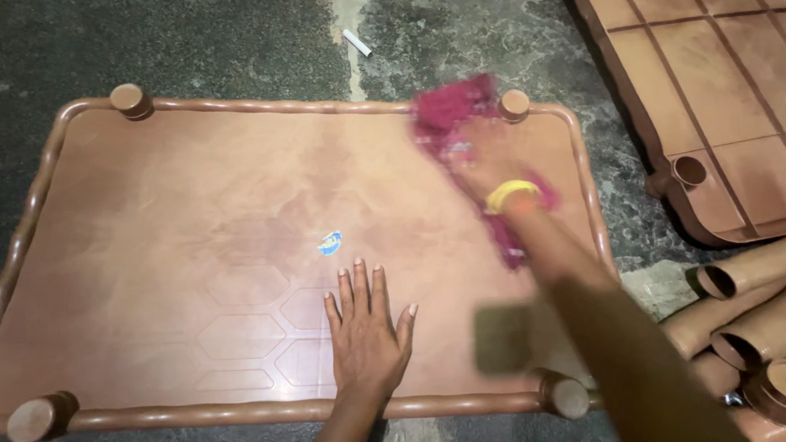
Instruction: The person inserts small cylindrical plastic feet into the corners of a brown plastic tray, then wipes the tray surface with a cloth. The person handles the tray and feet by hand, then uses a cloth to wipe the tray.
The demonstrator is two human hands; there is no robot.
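While left hand (366, 334) lies flat, fingers spread, on brown tabletop (169, 224), blurred right hand (489, 167) grips pink cloth (450, 110)

Both forearms are bare, with no sleeves in view. The left hand (365, 332) shows no ring or band, and its nails are short and pale at the tips. The right hand (484, 167) is blurred, and a yellow bangle (511, 194) circles its wrist; whether it wears anything else cannot be told through the blur.
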